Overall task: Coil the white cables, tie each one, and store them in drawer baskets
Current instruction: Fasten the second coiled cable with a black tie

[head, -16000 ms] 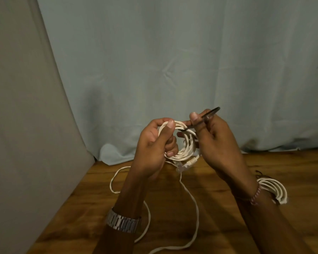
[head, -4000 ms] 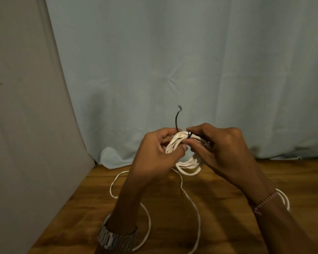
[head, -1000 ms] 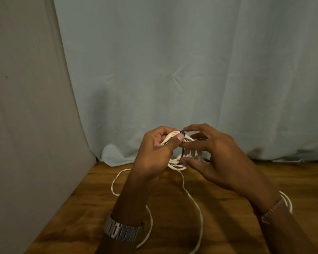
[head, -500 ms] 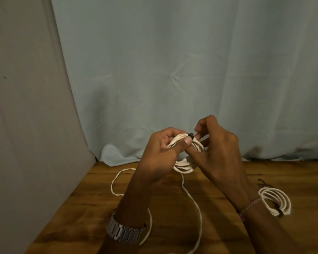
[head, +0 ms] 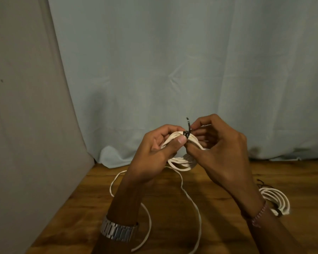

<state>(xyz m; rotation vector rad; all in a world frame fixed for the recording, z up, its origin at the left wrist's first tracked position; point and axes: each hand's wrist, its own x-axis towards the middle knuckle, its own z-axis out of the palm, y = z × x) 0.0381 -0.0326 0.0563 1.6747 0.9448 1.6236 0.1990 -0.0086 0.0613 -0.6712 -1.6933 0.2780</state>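
Observation:
I hold a white cable coil (head: 180, 161) in the air above the wooden table (head: 218, 197). My left hand (head: 154, 153) grips the top of the coil, thumb pressed beside a black tie (head: 186, 134) wrapped round the strands. My right hand (head: 218, 149) pinches the tie's free tail, which sticks up between the hands. A loose length of the same cable (head: 191, 200) trails down from the coil onto the table in wide loops. No drawer basket is in view.
A second white coil (head: 275, 200), bound with a dark tie, lies on the table behind my right wrist. A pale blue curtain (head: 173, 70) hangs at the back and a grey panel (head: 22, 125) stands along the left edge.
Over the last second my right hand went from open fingers behind the coil to pinching the tie tail, which now points upward. The left hand keeps its grip.

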